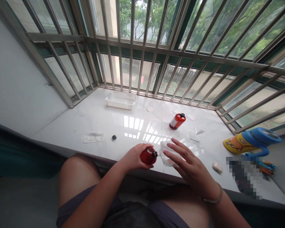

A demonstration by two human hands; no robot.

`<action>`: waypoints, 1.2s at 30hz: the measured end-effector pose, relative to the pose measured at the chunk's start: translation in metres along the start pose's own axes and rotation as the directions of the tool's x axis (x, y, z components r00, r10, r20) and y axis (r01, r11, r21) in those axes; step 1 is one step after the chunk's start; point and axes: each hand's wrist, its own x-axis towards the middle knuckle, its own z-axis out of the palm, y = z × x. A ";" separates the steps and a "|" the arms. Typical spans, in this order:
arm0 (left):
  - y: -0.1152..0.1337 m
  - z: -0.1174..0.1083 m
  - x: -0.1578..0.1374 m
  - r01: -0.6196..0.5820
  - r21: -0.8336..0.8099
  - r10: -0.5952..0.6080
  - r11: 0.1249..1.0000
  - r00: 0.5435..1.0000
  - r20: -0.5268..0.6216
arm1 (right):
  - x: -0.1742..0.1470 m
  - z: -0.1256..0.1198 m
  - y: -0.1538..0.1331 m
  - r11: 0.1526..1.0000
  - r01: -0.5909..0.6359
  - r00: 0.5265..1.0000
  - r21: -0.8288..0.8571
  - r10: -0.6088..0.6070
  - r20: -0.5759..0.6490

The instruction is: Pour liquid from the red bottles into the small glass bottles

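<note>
In the head view, you are working with both hands above the near edge of the white sill (66, 133), facing the barred window (144, 47). Your left hand (134, 157) is wrapping its fingers and thumb around a red bottle (147, 157), clamping it by the body. The bottle is leaning over to your right and showing a dark open mouth, which is pointing at a clear container (165, 154). Your right hand (191, 167) is reaching over that container with its fingers spreading apart; the thumb is hiding, so you are leaving it unclear whether they are gripping it. Glare and see-through plastic are blurring the meeting point, so the mouth and the container may be touching or only lying very near.

A black cap (114, 137) is lying to the left of the bottle, and a second red bottle (177, 122), its black cap on, is standing farther back.

Judging from this, you are lining up the uncapped bottle with the container. The next move is calling for a firm left grip, a steady right hand, and a slow, careful tilt, since loose contents could be spilling onto the sill.
</note>
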 end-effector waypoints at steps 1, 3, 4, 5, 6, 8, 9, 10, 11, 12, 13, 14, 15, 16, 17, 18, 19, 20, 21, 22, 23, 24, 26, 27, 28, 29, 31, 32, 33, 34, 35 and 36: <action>0.000 0.000 0.000 -0.001 0.001 0.001 1.000 1.000 0.000 | 0.000 0.000 0.000 1.000 -0.001 1.000 0.003 0.001 0.004; 0.000 0.000 0.000 -0.003 0.003 0.003 1.000 1.000 0.000 | 0.000 0.000 0.001 1.000 -0.003 1.000 0.012 0.003 0.009; 0.000 0.000 0.000 -0.004 0.003 0.004 1.000 1.000 -0.001 | 0.001 -0.001 0.001 1.000 -0.005 1.000 0.015 0.004 0.011; 0.000 0.000 0.000 -0.004 0.003 0.004 1.000 1.000 -0.002 | 0.001 -0.001 0.001 1.000 -0.004 1.000 0.018 0.004 0.011; 0.000 0.000 0.000 -0.005 0.003 0.005 1.000 1.000 -0.002 | 0.001 -0.001 0.001 1.000 -0.003 1.000 0.018 0.003 0.013; 0.000 0.000 0.000 -0.006 0.004 0.006 1.000 1.000 -0.001 | 0.002 -0.002 0.001 1.000 0.000 1.000 0.014 -0.001 0.020; 0.000 0.000 -0.001 -0.007 0.004 0.007 1.000 1.000 0.000 | 0.002 -0.002 0.001 1.000 0.003 1.000 0.010 -0.003 0.024; 0.000 0.000 0.000 -0.008 0.004 0.008 1.000 1.000 0.000 | 0.003 -0.003 0.001 1.000 0.006 1.000 0.007 -0.007 0.028; 0.000 0.000 0.000 -0.010 0.004 0.010 1.000 1.000 0.000 | 0.003 -0.003 0.001 1.000 0.011 0.999 0.005 -0.011 0.032; -0.001 0.000 0.000 -0.012 0.004 0.012 1.000 1.000 -0.001 | 0.003 -0.004 0.001 1.000 0.015 0.999 0.003 -0.015 0.036; -0.001 0.000 0.000 -0.014 0.004 0.014 1.000 1.000 -0.003 | 0.003 -0.004 0.002 1.000 0.018 0.999 0.001 -0.018 0.039; -0.002 0.000 0.000 -0.017 0.004 0.017 1.000 1.000 -0.004 | 0.002 -0.004 0.002 1.000 0.021 0.999 0.001 -0.021 0.041; -0.002 0.001 0.000 -0.020 0.003 0.020 1.000 1.000 -0.006 | 0.002 -0.004 0.002 1.000 0.021 0.999 0.002 -0.022 0.043; -0.003 0.001 0.000 -0.023 0.003 0.023 1.000 1.000 -0.007 | 0.002 -0.005 0.003 1.000 0.021 0.999 0.004 -0.021 0.045; -0.003 0.001 0.000 -0.026 0.002 0.026 1.000 1.000 -0.008 | 0.002 -0.005 0.003 1.000 0.020 0.999 0.005 -0.020 0.047; -0.003 0.001 0.000 -0.029 0.002 0.030 1.000 1.000 -0.008 | 0.003 -0.004 0.003 1.000 0.020 0.999 0.008 -0.020 0.049; -0.003 0.001 0.000 -0.032 0.002 0.032 0.999 0.999 -0.010 | 0.003 -0.004 0.003 1.000 0.019 0.998 0.010 -0.020 0.051; -0.003 0.001 0.000 -0.034 0.001 0.034 0.999 0.999 -0.011 | 0.003 -0.004 0.004 1.000 0.019 0.998 0.012 -0.020 0.054; -0.004 0.001 -0.001 -0.036 0.001 0.036 0.999 0.999 -0.012 | 0.004 -0.004 0.004 1.000 0.020 0.998 0.013 -0.020 0.057; -0.004 0.001 -0.001 -0.037 0.000 0.037 0.999 0.999 -0.014 | 0.005 -0.004 0.004 1.000 0.021 0.998 0.014 -0.022 0.060; -0.004 0.001 -0.001 -0.038 -0.002 0.038 0.999 0.999 -0.016 | 0.006 -0.004 0.004 1.000 0.023 0.998 0.015 -0.024 0.063; -0.004 0.001 -0.002 -0.040 -0.004 0.040 0.999 0.999 -0.018 | 0.007 -0.004 0.003 1.000 0.027 0.997 0.014 -0.028 0.066; -0.005 0.001 -0.002 -0.045 -0.008 0.045 0.999 0.999 -0.022 | 0.009 -0.004 0.003 0.999 0.036 0.997 0.013 -0.036 0.072; -0.005 0.002 -0.002 -0.047 -0.009 0.047 0.999 0.999 -0.024 | 0.010 -0.004 0.003 0.999 0.039 0.996 0.011 -0.040 0.075; -0.006 0.002 -0.002 -0.049 -0.009 0.049 0.999 0.998 -0.025 | 0.011 -0.004 0.003 0.999 0.042 0.996 0.010 -0.042 0.076; -0.006 0.002 -0.002 -0.051 -0.009 0.051 0.999 0.998 -0.025 | 0.012 -0.005 0.003 0.999 0.043 0.996 0.008 -0.044 0.078; -0.006 0.002 -0.002 -0.052 -0.008 0.052 0.999 0.998 -0.026 | 0.013 -0.005 0.002 0.999 0.044 0.996 0.002 -0.044 0.084; -0.006 0.001 -0.002 -0.052 -0.009 0.051 0.999 0.998 -0.026 | 0.013 -0.006 0.002 0.999 0.045 0.995 -0.002 -0.044 0.088; -0.006 0.001 -0.002 -0.051 -0.010 0.050 0.999 0.998 -0.025 | 0.014 -0.006 0.002 0.999 0.046 0.995 -0.008 -0.045 0.092; -0.006 0.001 -0.002 -0.049 -0.012 0.049 0.999 0.999 -0.025 | 0.014 -0.006 0.003 0.999 0.047 0.994 -0.012 -0.046 0.096; -0.006 0.001 -0.002 -0.048 -0.014 0.048 0.999 0.999 -0.024 | 0.014 -0.007 0.003 0.999 0.049 0.994 -0.017 -0.047 0.100; -0.006 0.001 -0.002 -0.048 -0.015 0.048 0.999 0.999 -0.023 | 0.014 -0.007 0.003 0.998 0.053 0.993 -0.021 -0.050 0.103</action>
